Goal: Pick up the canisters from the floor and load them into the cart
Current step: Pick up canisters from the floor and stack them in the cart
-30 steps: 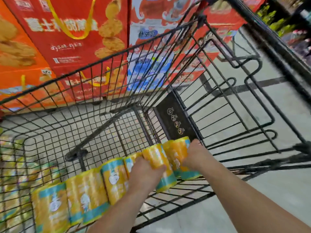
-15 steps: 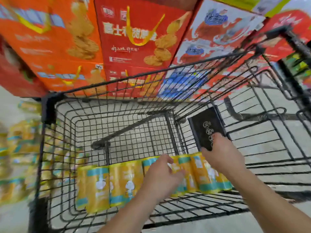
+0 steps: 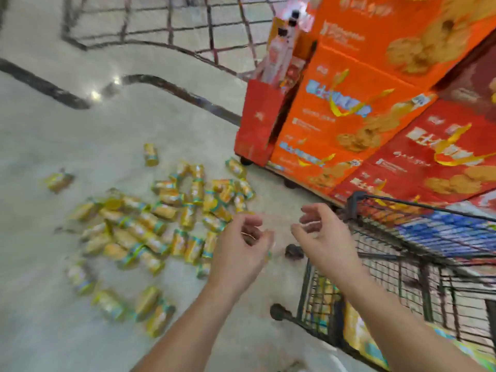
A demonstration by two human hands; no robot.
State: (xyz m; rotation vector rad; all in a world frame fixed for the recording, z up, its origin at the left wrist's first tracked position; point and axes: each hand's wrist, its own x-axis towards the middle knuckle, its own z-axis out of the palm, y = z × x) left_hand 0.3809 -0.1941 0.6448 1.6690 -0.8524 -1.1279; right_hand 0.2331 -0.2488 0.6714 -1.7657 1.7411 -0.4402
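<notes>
Several yellow canisters with teal bands (image 3: 166,226) lie scattered in a heap on the pale floor, left of centre. My left hand (image 3: 241,251) hovers over the heap's right edge, fingers curled apart, holding nothing. My right hand (image 3: 322,237) is beside it, also empty with fingers spread, just left of the cart's corner. The black wire cart (image 3: 402,264) stands at the lower right. Yellow canisters (image 3: 357,331) show through its mesh at the bottom. The view is blurred by motion.
Stacked orange and red cookie cartons (image 3: 362,116) rise behind the cart at the right. Another wire cart or rack (image 3: 166,25) stands at the top. Stray canisters (image 3: 57,181) lie apart at the left. A cart wheel (image 3: 279,312) sits near my forearms.
Both hands let go of the row of canisters inside the cart and came out empty. My view swung left from the cart basket to the heap on the floor.
</notes>
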